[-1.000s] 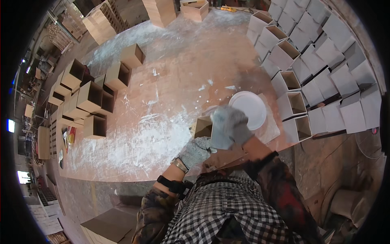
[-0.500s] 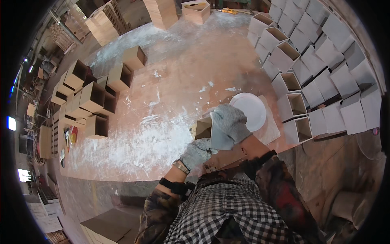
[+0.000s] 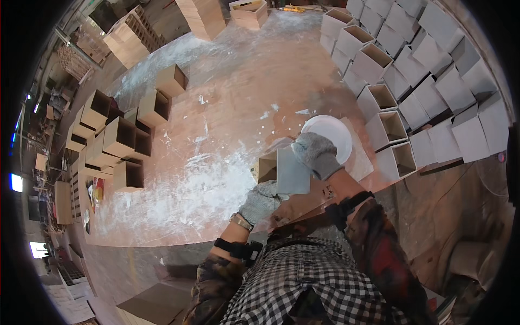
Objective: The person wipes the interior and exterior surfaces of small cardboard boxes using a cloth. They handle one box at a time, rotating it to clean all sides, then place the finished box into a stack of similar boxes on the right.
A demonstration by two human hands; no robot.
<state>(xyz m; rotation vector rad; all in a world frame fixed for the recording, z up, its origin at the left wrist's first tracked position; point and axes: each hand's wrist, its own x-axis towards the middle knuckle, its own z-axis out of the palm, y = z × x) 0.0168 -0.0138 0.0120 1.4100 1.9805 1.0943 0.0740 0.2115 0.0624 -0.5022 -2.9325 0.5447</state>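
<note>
While two gloved hands meet near the front edge of a big brown bench (image 3: pixel 216 122) streaked with white, one box (image 3: pixel 293 172) sits between them, its tan mouth opening to the left and a smooth grey side showing. The left hand (image 3: pixel 261 202) has its fingers closed on the box's near side. The right hand (image 3: pixel 318 156) is at the box's far right corner, fingers bent; whether they grip anything cannot be told. Just beyond it is one round white dish (image 3: pixel 331 135), beside the bare part of one pale sheet (image 3: pixel 359 154). Judging by colour, the grey boxes (image 3: pixel 428 108) massed along the right edge look finished: six clearly show open mouths, and dozens more overlap too closely to count. The tan boxes (image 3: pixel 129 176) toward the left edge look uncoated, so not yet done: about eleven, some partly hidden. The box in hand seems somewhere between. At the far edge are one tall wooden stack (image 3: pixel 201 19), one wooden crate (image 3: pixel 250 18) and one yellow tool (image 3: pixel 292 9).
</note>
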